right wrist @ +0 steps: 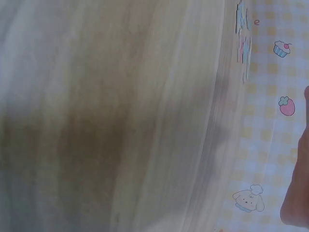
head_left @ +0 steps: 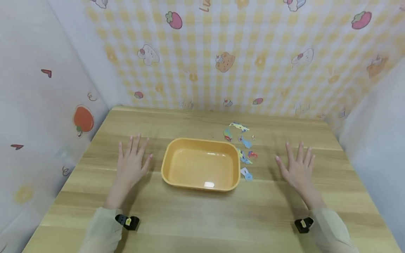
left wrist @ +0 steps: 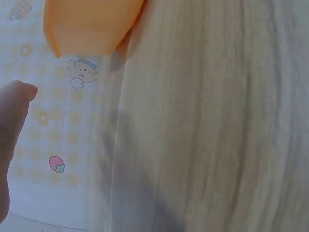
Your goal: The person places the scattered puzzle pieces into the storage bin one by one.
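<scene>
A yellow-orange rectangular basin (head_left: 202, 165) with rounded corners sits in the middle of the wooden table, with nothing inside it. Just to its right lie several small flat colourful paper scraps (head_left: 246, 142), some blue, yellow and red. My left hand (head_left: 131, 163), fingers spread, is over the table left of the basin and apart from it. On the other side, my right hand (head_left: 298, 170) is spread in the same way, right of the scraps and not touching them. In the left wrist view, one finger (left wrist: 12, 125) and the basin's end show; the right wrist view catches part of a finger (right wrist: 298, 179).
A wall cloth (head_left: 202, 59) with yellow checks and cartoon prints rises behind the table's back edge. White printed sheets stand at the left (head_left: 47, 105) and right (head_left: 376, 130) sides. Each wrist wears a black camera strap (head_left: 127, 222). The wooden tabletop (head_left: 190, 221) extends towards me.
</scene>
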A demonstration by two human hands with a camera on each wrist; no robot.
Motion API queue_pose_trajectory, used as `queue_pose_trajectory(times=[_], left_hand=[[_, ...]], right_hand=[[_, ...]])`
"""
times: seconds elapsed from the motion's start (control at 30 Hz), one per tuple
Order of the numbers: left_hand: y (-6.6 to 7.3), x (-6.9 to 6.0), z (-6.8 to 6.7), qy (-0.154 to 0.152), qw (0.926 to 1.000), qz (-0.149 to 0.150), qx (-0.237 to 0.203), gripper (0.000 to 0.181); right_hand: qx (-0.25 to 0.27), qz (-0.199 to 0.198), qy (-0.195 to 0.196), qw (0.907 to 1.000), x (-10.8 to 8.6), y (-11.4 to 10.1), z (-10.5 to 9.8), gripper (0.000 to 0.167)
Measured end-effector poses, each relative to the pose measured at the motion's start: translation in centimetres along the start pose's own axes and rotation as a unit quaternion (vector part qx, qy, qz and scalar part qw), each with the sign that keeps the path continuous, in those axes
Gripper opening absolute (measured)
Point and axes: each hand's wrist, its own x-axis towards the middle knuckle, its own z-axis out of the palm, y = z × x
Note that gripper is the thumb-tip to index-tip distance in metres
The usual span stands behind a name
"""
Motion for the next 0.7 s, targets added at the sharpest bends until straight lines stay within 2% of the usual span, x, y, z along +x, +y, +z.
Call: queue_pose_trajectory(times=[0.2,0.33,0.47,0.53,0.6,0.7], left_hand=[[0.3,0.4,0.7,-0.037,0.9989,-0.024,-0.014,0.056],[0.8,1.2,1.1,-0.030,0.9985,-0.024,-0.040,0.056],[1.0,1.0,1.4,-0.019,0.9950,-0.036,-0.091,0.056],[1.1,0.6,1.4,-0.029,0.9893,-0.050,-0.134,0.058],[1.2,0.2,1.4,-0.044,0.9797,-0.065,-0.185,0.061],[1.7,-0.2,1.3,-0.085,0.9526,-0.090,-0.278,0.065]], right_hand=[[-0.010,0.014,-0.036,0.9992,1.5,0.4,0.4,0.071],[-0.012,0.006,-0.031,0.9994,2.7,0.3,0.0,0.072],[-0.010,-0.008,-0.043,0.9990,2.8,0.1,0.4,0.072],[-0.002,-0.005,-0.054,0.9985,2.7,-0.2,0.8,0.071],[0.012,-0.001,-0.060,0.9981,2.8,-0.6,1.0,0.069],[0.037,0.004,-0.061,0.9975,3.4,-1.3,1.1,0.066]])
